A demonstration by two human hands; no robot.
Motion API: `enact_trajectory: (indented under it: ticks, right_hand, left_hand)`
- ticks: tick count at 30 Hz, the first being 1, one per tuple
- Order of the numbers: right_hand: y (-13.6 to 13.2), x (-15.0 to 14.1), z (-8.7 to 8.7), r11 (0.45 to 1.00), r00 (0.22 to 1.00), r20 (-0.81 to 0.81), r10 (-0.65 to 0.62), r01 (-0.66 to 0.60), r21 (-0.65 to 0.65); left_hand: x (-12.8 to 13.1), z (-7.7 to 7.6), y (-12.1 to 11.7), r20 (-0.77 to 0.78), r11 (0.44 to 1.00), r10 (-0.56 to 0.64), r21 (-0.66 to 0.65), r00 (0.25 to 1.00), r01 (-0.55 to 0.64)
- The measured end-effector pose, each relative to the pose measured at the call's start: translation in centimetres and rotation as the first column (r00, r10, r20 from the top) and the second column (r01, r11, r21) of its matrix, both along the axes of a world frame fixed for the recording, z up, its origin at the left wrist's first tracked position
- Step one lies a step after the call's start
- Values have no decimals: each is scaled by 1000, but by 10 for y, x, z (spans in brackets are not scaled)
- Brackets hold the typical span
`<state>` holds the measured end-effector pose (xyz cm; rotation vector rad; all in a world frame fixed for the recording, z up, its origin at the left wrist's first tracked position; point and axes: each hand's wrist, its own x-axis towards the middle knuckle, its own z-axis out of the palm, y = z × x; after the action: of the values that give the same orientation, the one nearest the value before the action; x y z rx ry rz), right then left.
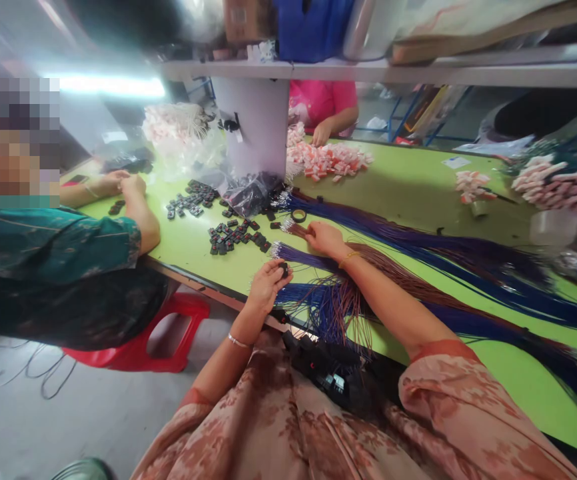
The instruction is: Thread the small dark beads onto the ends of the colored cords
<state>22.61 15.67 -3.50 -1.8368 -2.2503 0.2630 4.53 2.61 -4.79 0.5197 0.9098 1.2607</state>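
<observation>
My left hand [265, 285] pinches a small black plastic connector housing [283, 269] near the front edge of the table. Farther forward and to the right, my right hand [326, 239] has its fingers closed on brown wires [297, 229] near their metal-tipped ends. Purple wires [296, 255] lie between the two hands, with their bright tips pointing left. Blue wires [301, 293] hang over the table edge by my left wrist. Loose black connector housings [236, 235] are scattered left of the wire tips. My right fingertips are partly hidden.
The green table [193, 257] also bears a tape roll [298, 215], pink-and-white connectors [328, 160] and long wire bundles [418, 243]. A co-worker [53, 247] sits at left by a red stool [176, 333]; another in pink [326, 107] works opposite. A shelf [318, 69] crosses overhead.
</observation>
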Motion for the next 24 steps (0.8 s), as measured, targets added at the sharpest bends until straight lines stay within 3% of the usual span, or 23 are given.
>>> enact_trajectory:
  ticks: [4, 7, 12, 19, 24]
  right_hand:
    - [0, 2, 2, 1000, 1000, 22, -18, 18, -3]
    - [-1, 5, 6, 997, 999, 15, -34, 33, 67]
    - [-4, -4, 18, 991, 980, -190, 51, -27, 128]
    - [-22, -46, 44, 938, 784, -515, 346, -269, 220]
    - [-52, -42, 46, 943, 727, -610, 315, -310, 118]
  left_hand:
    - [0, -1, -1, 8, 1000, -2, 10, 1000, 2]
    - [0, -3, -2, 10, 1000, -1, 20, 1000, 1]
    - [1, -4, -2, 14, 999, 8, 31, 1000, -9]
    - [0, -6, -3, 19, 999, 15, 40, 1000, -16]
    - [1, -5, -5, 44, 998, 34, 58, 998, -36]
